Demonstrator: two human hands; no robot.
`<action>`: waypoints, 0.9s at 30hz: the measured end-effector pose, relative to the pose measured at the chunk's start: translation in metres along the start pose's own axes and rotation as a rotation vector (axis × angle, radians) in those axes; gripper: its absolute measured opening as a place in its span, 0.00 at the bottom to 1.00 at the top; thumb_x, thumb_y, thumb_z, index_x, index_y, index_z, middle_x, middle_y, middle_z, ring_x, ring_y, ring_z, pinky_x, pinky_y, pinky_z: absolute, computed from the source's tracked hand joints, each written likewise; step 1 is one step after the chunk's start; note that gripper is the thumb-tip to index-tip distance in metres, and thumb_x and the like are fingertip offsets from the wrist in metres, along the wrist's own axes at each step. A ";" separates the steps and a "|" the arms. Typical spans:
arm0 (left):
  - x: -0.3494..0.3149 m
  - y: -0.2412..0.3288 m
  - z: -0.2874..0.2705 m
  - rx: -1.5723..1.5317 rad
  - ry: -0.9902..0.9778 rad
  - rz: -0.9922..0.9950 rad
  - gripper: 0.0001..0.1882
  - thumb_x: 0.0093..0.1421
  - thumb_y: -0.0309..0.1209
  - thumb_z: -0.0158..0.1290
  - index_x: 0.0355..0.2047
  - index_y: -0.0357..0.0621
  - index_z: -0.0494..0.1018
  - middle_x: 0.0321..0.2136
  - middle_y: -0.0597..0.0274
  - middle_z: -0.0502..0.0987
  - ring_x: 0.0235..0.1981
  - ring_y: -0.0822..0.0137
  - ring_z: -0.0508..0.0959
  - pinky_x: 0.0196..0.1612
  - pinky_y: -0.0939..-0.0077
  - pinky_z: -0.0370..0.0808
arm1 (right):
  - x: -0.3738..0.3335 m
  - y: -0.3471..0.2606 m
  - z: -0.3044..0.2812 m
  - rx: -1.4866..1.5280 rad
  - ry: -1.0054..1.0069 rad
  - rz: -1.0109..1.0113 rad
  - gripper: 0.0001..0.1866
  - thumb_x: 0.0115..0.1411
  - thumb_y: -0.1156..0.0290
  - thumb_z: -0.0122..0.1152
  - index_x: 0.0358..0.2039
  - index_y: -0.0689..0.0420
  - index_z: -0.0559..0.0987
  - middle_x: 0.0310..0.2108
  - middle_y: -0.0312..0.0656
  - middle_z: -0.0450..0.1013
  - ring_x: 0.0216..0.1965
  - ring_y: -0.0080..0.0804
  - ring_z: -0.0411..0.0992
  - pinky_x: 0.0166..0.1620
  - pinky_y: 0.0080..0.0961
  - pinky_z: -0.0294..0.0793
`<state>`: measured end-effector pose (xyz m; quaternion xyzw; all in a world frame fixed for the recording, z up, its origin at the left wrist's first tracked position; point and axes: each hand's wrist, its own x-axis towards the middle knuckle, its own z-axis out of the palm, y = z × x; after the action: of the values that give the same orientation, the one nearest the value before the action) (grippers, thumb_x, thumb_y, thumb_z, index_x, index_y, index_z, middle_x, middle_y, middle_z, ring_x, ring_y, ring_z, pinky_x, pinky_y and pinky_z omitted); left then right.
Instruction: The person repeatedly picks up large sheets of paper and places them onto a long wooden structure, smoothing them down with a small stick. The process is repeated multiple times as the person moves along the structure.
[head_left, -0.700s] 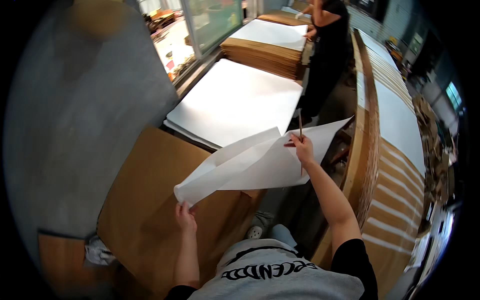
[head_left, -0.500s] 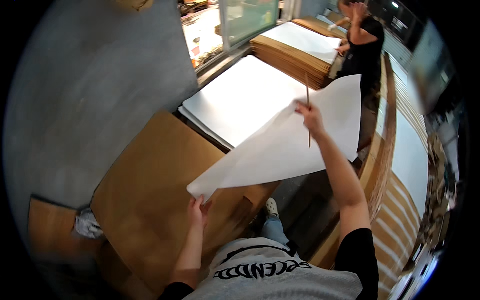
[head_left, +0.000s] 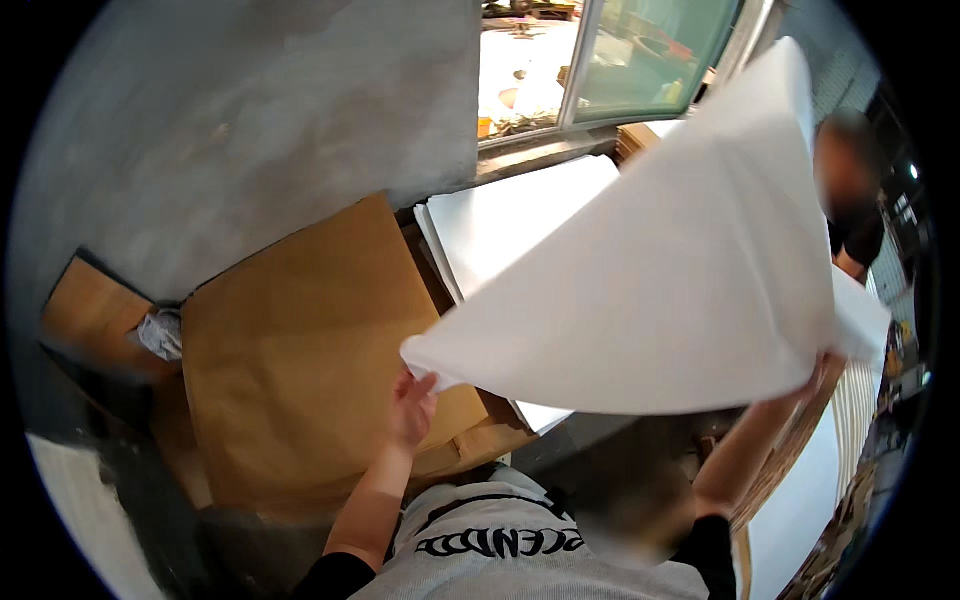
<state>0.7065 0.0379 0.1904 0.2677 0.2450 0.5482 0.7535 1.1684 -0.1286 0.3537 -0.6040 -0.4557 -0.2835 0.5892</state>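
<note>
A large white paper sheet [head_left: 650, 270] hangs raised and bowed in front of me, its far corner lifted high. My left hand [head_left: 412, 408] is closed on its near left corner, thumb and fingers pinching the edge. At the sheet's right edge, my right hand [head_left: 826, 368] grips it from beneath, its fingers mostly hidden by the paper. Beyond lies a stack of white sheets [head_left: 515, 210], partly covered by the lifted one. Below and left of my left hand is a broad brown paper-topped stack [head_left: 310, 350]. The thin stick seen earlier in my right hand is out of sight.
A grey wall [head_left: 250, 120] and a window [head_left: 640, 60] bound the far side. Behind the raised sheet at the right, a person [head_left: 860, 230] in black is partly hidden. A long stack with white boards [head_left: 800, 490] runs along my right. Crumpled grey material [head_left: 160, 333] sits at the left.
The sheet has swung up and right, its far part rising high. My right hand has moved right and lower along its edge. My left hand keeps its corner, and my view has turned left.
</note>
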 end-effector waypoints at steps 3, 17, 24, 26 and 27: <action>-0.008 -0.044 -0.005 0.152 0.059 -0.147 0.15 0.54 0.22 0.47 0.43 0.40 0.67 0.38 0.65 0.72 0.40 0.72 0.71 0.47 0.81 0.64 | -0.068 0.023 -0.040 0.719 0.236 0.776 0.21 0.56 0.64 0.52 0.48 0.58 0.65 0.47 0.42 0.64 0.47 0.40 0.63 0.44 0.35 0.69; -0.003 -0.157 -0.047 0.477 0.299 -0.509 0.10 0.51 0.21 0.41 0.34 0.33 0.66 0.29 0.58 0.69 0.28 0.64 0.75 0.26 0.72 0.79 | -0.256 0.198 0.009 0.147 -0.178 1.736 0.06 0.56 0.68 0.52 0.29 0.56 0.68 0.19 0.32 0.64 0.14 0.19 0.60 0.11 0.15 0.46; -0.002 -0.180 -0.071 0.495 0.458 -0.553 0.08 0.50 0.23 0.42 0.31 0.33 0.66 0.26 0.58 0.68 0.25 0.62 0.75 0.22 0.70 0.79 | -0.284 0.248 0.029 -0.018 -0.293 1.812 0.07 0.56 0.69 0.51 0.33 0.58 0.68 0.25 0.37 0.70 0.19 0.27 0.70 0.10 0.14 0.47; -0.009 -0.188 -0.079 0.519 0.465 -0.567 0.08 0.50 0.23 0.42 0.31 0.33 0.66 0.25 0.57 0.68 0.24 0.62 0.75 0.21 0.69 0.79 | -0.285 0.253 0.033 -0.036 -0.319 1.864 0.08 0.56 0.70 0.50 0.34 0.59 0.68 0.26 0.39 0.71 0.21 0.30 0.72 0.09 0.14 0.47; -0.014 -0.186 -0.079 0.519 0.441 -0.543 0.08 0.50 0.24 0.43 0.31 0.33 0.66 0.24 0.56 0.68 0.25 0.61 0.75 0.21 0.68 0.79 | -0.287 0.250 0.038 -0.053 -0.314 1.843 0.09 0.56 0.69 0.51 0.34 0.59 0.68 0.26 0.40 0.71 0.23 0.31 0.73 0.09 0.14 0.47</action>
<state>0.7799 -0.0121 0.0083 0.2507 0.5912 0.2942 0.7079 1.2604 -0.1268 -0.0177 -0.7716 0.1352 0.3704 0.4992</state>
